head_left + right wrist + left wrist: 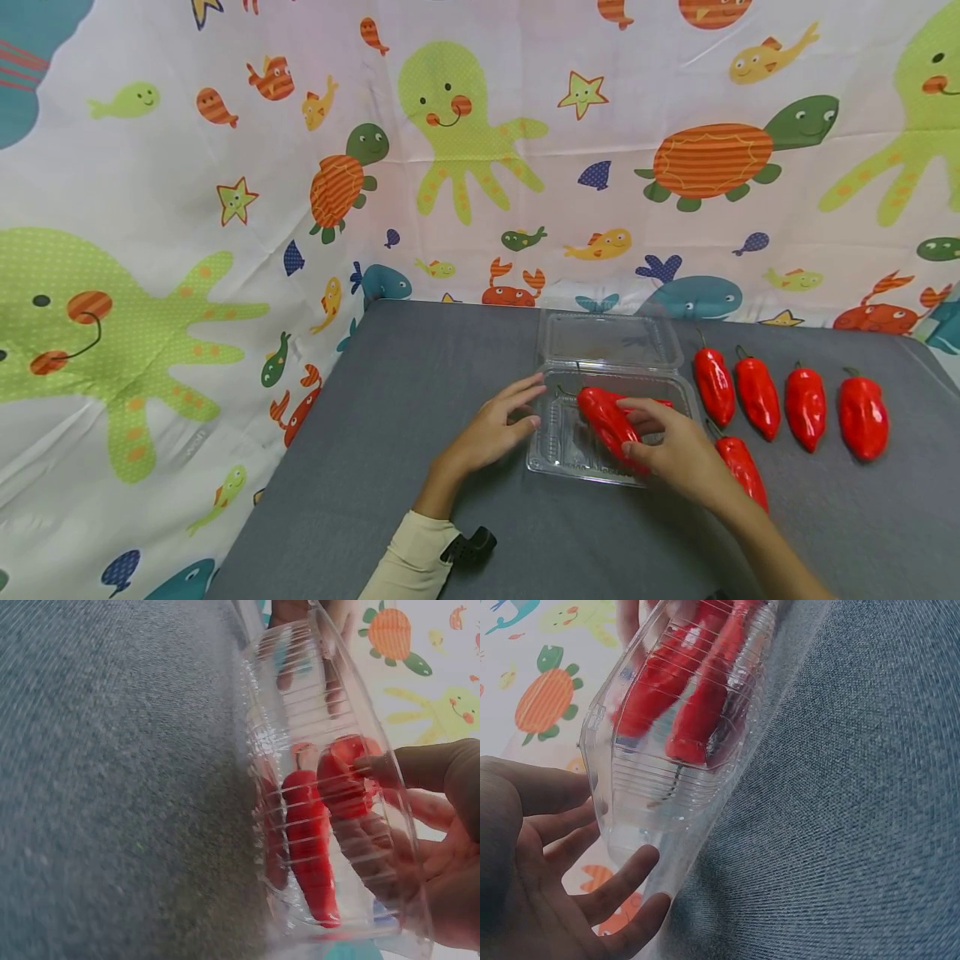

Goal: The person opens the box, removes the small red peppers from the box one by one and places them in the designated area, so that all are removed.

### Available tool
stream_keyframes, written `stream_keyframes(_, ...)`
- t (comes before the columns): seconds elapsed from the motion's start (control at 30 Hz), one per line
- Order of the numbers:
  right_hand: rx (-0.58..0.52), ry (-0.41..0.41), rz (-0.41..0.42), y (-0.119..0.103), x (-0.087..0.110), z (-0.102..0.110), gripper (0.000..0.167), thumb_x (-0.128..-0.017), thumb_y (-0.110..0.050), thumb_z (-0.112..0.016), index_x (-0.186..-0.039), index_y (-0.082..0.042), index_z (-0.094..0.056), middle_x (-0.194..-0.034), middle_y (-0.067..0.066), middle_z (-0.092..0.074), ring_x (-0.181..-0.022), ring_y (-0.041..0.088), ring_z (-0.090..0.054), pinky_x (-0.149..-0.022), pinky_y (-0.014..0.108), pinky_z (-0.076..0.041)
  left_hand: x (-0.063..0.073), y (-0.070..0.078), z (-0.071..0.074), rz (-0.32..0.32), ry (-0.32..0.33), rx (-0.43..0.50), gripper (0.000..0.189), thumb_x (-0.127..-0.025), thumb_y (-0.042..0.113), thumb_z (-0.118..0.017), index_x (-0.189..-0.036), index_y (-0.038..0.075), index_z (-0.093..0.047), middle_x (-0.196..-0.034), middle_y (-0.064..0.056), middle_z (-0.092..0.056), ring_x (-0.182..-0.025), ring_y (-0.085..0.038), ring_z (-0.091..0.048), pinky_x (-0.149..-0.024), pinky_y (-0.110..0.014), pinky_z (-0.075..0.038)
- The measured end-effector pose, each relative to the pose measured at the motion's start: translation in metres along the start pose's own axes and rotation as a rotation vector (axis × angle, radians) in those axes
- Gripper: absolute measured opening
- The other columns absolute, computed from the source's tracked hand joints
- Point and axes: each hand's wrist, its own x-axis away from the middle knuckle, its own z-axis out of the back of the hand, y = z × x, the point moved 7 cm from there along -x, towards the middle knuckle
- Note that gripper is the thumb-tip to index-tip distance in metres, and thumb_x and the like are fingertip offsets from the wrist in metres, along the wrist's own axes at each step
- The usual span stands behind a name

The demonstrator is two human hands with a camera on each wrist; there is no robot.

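Observation:
My right hand (681, 450) holds a red pepper (604, 415) with thumb and fingers, inside a clear plastic container (581, 477). The held pepper (343, 784) shows through the container's wall in the right wrist view. Beside it, a second red pepper (309, 847) lies in the container; from the head view it is mostly hidden under the held one. My left hand (491, 429) is at the container's left edge, fingers spread and loosely bent. In the left wrist view, its fingertips (646, 859) are close against the container's end wall.
The container's clear lid (609, 340) lies folded back behind it. To the right, several red peppers (806, 408) stand in a row on the grey table (360, 467), with one more pepper (741, 471) nearer my right forearm. A patterned curtain (480, 167) hangs behind the table.

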Motion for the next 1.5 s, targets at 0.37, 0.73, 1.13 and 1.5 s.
stream_keyframes(0.37,-0.03,0.055,-0.044,0.001,0.013,0.023,0.066,-0.09,-0.015,-0.084,-0.15,-0.012,-0.056,-0.132,0.026,-0.067,-0.114,0.046,-0.068,-0.071,0.043,-0.065,0.0,0.0,0.0,-0.008,-0.002,0.004,0.054,-0.106,0.014,-0.062,-0.158,0.007,-0.049,-0.171,0.001,-0.036,-0.133,-0.034,-0.062,-0.111,-0.056,-0.049)
stream_keyframes(0.73,-0.02,0.097,-0.073,0.012,0.031,0.05,0.07,-0.094,-0.023,-0.082,-0.155,-0.011,-0.051,-0.136,0.03,-0.064,-0.114,0.046,-0.065,-0.068,0.039,-0.064,0.001,-0.001,0.0,-0.028,-0.001,0.037,0.054,-0.106,0.013,-0.062,-0.158,0.006,-0.05,-0.171,0.0,-0.037,-0.133,-0.036,-0.061,-0.111,-0.058,-0.048)
stream_keyframes(1.13,-0.004,0.095,-0.148,0.037,0.047,0.072,0.074,-0.097,-0.033,-0.078,-0.159,-0.009,-0.045,-0.141,0.03,-0.058,-0.121,0.05,-0.06,-0.072,0.037,-0.064,-0.001,-0.002,-0.001,-0.001,-0.005,0.001,0.055,-0.106,0.014,-0.061,-0.159,0.007,-0.049,-0.172,0.003,-0.036,-0.134,-0.029,-0.062,-0.11,-0.051,-0.051)
stream_keyframes(1.5,0.028,0.124,-0.241,0.063,0.059,0.088,0.079,-0.098,-0.035,-0.077,-0.16,-0.002,-0.04,-0.141,0.039,-0.053,-0.121,0.058,-0.058,-0.077,0.05,-0.065,0.0,0.001,-0.001,-0.015,-0.004,0.007,0.054,-0.107,0.014,-0.061,-0.158,0.004,-0.048,-0.172,-0.002,-0.036,-0.133,-0.034,-0.062,-0.11,-0.055,-0.05)
